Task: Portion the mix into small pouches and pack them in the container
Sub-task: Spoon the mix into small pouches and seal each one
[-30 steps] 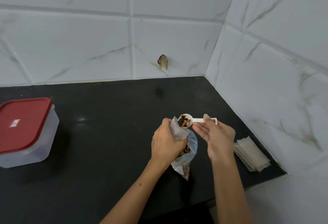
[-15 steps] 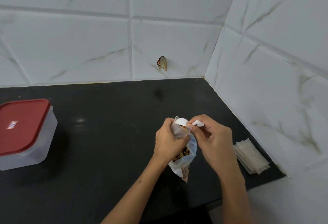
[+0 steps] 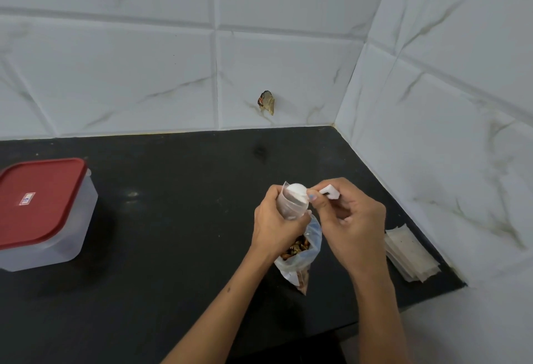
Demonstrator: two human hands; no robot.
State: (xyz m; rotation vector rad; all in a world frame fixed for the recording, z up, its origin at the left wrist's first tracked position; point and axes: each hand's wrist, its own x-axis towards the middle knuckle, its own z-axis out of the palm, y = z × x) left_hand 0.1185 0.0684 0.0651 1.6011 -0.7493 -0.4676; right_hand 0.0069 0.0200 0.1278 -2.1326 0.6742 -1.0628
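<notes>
Scoop [image 3: 297, 193] now upended over one pouch [image 3: 290, 209]

Black counter [image 3: 178, 248]: red-lid container [image 3: 43, 213] left, pouch stack [image 3: 409, 251] right by wall.

There is only one view, from a camera worn on the person's head, looking forward and steeply down onto the black counter [image 3: 178, 219] where it meets a tiled corner [image 3: 337, 124]. It sits close over the work: both forearms rise from the near edge to the middle. The wide lens bends the wall tiles; a red-lidded container [image 3: 40, 205] sits far left
</notes>
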